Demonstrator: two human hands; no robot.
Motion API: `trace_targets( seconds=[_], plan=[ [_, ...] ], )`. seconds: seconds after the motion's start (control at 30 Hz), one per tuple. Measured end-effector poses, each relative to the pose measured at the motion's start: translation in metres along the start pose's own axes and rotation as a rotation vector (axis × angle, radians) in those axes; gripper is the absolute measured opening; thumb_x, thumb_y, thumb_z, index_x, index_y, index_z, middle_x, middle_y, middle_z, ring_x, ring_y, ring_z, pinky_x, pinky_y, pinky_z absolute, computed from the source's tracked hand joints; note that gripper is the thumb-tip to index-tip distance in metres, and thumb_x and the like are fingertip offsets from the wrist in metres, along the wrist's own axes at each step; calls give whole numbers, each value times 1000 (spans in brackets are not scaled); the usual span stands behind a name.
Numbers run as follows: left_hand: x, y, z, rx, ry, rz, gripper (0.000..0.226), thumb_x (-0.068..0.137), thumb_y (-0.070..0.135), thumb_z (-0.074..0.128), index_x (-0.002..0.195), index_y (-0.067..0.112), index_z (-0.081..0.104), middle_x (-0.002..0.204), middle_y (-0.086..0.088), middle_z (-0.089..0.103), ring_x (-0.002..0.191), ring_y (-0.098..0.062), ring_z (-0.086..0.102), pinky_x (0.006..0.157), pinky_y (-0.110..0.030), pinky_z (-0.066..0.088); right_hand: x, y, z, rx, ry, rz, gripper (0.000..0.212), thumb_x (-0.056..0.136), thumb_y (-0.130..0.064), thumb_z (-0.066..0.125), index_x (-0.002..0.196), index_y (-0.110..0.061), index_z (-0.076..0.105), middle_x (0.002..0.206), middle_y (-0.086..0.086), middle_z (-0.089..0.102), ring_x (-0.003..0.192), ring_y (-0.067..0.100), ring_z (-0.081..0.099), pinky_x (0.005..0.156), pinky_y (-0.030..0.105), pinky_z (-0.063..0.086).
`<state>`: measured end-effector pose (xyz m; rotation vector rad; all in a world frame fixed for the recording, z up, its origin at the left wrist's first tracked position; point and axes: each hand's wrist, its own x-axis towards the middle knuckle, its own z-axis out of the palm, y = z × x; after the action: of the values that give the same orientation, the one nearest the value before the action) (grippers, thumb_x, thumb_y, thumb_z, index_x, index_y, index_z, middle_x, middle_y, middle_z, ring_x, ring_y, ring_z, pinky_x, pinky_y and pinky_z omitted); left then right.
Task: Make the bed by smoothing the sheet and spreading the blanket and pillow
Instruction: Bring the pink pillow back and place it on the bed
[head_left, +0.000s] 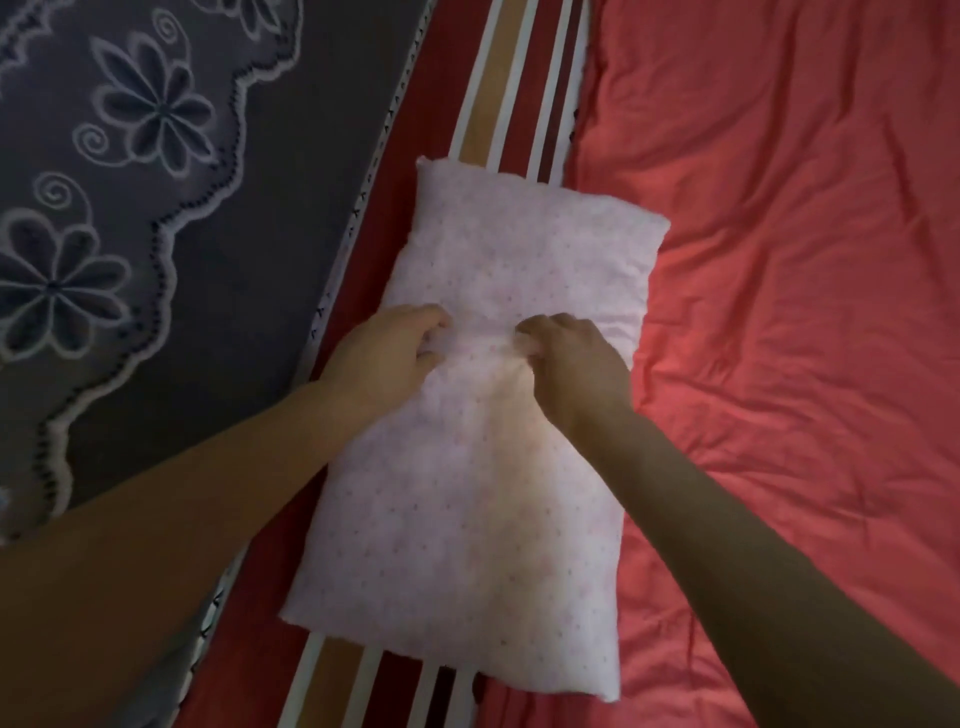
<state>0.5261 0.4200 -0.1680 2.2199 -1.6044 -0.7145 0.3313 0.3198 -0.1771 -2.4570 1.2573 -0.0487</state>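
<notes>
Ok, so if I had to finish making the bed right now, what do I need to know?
Left hand: fingers curled into the cover of the pillow, near its middle.
Right hand: pinches the same cover, close beside the left.
Pillow lies flat, partly on the striped cloth, partly on the red sheet.
Done: pillow is on the bed.
Left: let go, pat the pillow even, smooth the creased red sheet. I cannot tell which cloth is the blanket.

A person's left hand (382, 349) and right hand (574, 358) pinch the middle of a pale pink dotted pillow (467, 493) lying on a striped sheet (498, 104), beside a wrinkled coral blanket (789, 260).
</notes>
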Motion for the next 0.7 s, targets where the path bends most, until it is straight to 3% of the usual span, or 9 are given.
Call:
trace_targets(
  seconds=[0.1, 0.23, 0.4, 0.57, 0.7],
  plan=[
    [-14, -10, 25, -80, -32, -54, 46, 100, 34, 59, 144, 23, 51, 141, -4, 54, 123, -21, 54, 105, -36, 46, -15, 3, 25, 77, 1, -19, 51, 90, -19, 67, 139, -21, 55, 142, 5, 55, 133, 31, 46, 106, 43, 43],
    [-19, -9, 36, -72, -56, -95, 59, 100, 53, 49, 154, 35, 34, 164, 0, 25, 148, -20, 24, 122, -40, 23, -24, 1, 30, 85, 89, 42, 64, 89, -34, 69, 148, -20, 47, 156, 11, 40, 146, 36, 30, 119, 48, 30],
    [-20, -2, 40, 79, -195, -171, 63, 101, 61, 32, 158, 41, 13, 168, -2, 8, 153, -25, 11, 123, -51, 16, -30, 1, 27, 72, -10, 97, 64, 94, -41, 61, 152, -26, 39, 163, 7, 27, 152, 33, 18, 120, 51, 26],
    [-14, 8, 25, 55, -119, -166, 63, 102, 59, 32, 159, 36, 15, 167, -3, 14, 152, -27, 15, 123, -50, 20, -29, -2, 12, 138, 89, 118, 55, 95, -36, 60, 147, -22, 46, 159, 9, 35, 148, 32, 25, 114, 50, 36],
    [-21, 25, 18, 51, -72, -178, 69, 99, 63, 37, 159, 34, 16, 167, -2, 14, 152, -27, 17, 122, -49, 22, -40, -5, 3, 195, 92, 169, 63, 94, -41, 61, 151, -22, 40, 161, 8, 29, 148, 30, 24, 112, 50, 38]
  ],
)
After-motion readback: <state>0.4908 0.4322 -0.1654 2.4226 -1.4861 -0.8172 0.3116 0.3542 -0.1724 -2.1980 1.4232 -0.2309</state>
